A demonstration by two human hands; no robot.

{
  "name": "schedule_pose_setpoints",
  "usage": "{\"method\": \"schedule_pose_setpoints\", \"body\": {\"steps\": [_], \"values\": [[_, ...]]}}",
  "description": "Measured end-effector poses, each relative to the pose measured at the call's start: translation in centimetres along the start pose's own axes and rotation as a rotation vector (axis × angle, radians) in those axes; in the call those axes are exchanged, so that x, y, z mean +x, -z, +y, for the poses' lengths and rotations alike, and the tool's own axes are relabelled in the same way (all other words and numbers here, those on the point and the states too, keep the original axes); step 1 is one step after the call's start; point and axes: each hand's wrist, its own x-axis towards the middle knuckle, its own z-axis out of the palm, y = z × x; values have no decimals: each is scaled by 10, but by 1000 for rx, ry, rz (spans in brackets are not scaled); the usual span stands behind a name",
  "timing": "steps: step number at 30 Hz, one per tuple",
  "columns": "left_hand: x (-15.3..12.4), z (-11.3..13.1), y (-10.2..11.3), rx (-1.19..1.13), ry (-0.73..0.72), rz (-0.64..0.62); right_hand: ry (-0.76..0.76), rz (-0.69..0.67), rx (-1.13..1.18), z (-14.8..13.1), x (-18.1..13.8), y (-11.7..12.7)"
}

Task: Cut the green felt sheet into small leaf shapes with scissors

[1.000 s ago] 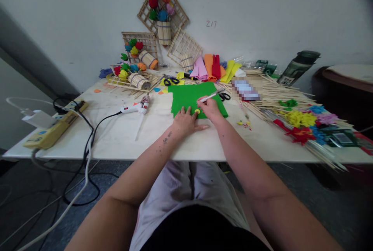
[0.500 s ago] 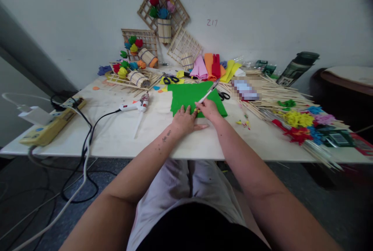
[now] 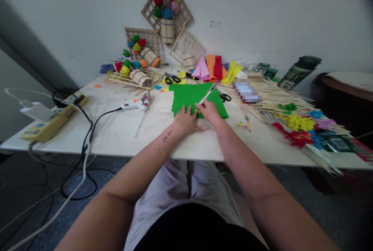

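Note:
A green sheet, felt or paper, lies flat on the white table in front of me. My left hand rests spread on its near edge, fingers stretched out. In my right hand is a white pen, held slanted with its upper end pointing away to the right. The pen's lower end meets the sheet close to my left fingertips, beside a small yellow piece partly hidden by the fingers. Black-handled scissors stick out past the sheet's right edge.
To the left are a glue gun and a power strip with trailing cables. Wooden sticks, a phone and a bottle occupy the right. Lattice frames with felt flowers and another pair of scissors are behind.
The view has shifted slightly, so the background sits a little further right and lower. Both hands and the pen keep nearly the same place on the green sheet.

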Motion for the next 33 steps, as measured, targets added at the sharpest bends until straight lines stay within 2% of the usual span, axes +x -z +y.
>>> {"method": "schedule_pose_setpoints", "body": {"steps": [11,33], "values": [[1,-1,-3,10,-5,13,4,23,-58,-2,-1,-2],[-1,2,1,26,5,-13,-21,-25,-120,-9,-6,4]]}}
